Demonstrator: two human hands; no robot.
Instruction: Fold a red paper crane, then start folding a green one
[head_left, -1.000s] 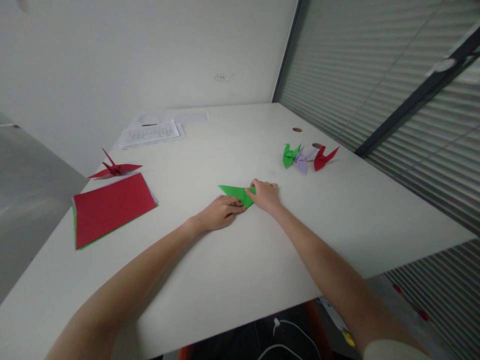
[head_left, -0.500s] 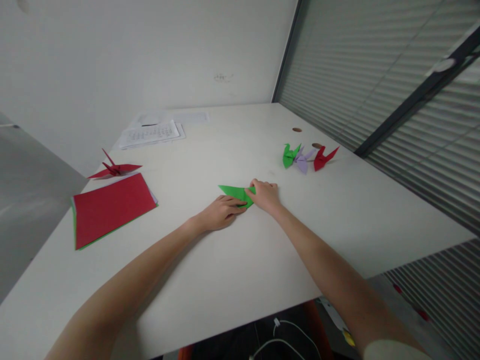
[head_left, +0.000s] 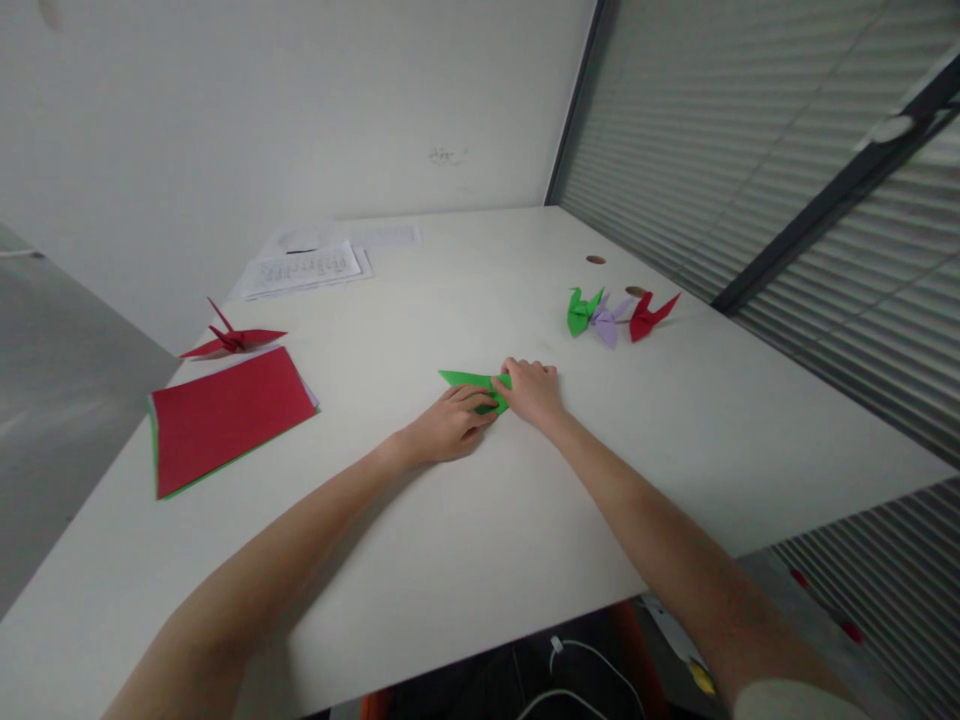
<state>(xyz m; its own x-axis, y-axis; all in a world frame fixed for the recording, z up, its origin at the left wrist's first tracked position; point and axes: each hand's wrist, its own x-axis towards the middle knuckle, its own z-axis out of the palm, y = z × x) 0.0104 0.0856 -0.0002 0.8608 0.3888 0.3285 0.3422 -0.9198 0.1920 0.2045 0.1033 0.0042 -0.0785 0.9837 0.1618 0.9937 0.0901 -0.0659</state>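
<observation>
A folded piece of green origami paper (head_left: 466, 379) lies on the white table, its pointed end toward the left. My left hand (head_left: 450, 425) rests over its lower edge, fingers closed together and pressing on the paper. At the paper's right end, my right hand (head_left: 531, 388) grips it with the thumb on top and the fingers curled behind. Both hands cover much of the paper, so its lower folds are partly hidden.
A stack of coloured sheets with red on top (head_left: 232, 415) lies at left, a red paper crane (head_left: 234, 340) behind it. Handwritten papers (head_left: 304, 268) lie farther back. Green (head_left: 580, 312), lilac (head_left: 607, 322) and red (head_left: 649, 318) cranes stand at right, near the blinds (head_left: 705, 180).
My left hand has shifted slightly right and up over the green paper, covering more of it. My right hand keeps its grip. The view has moved very slightly.
</observation>
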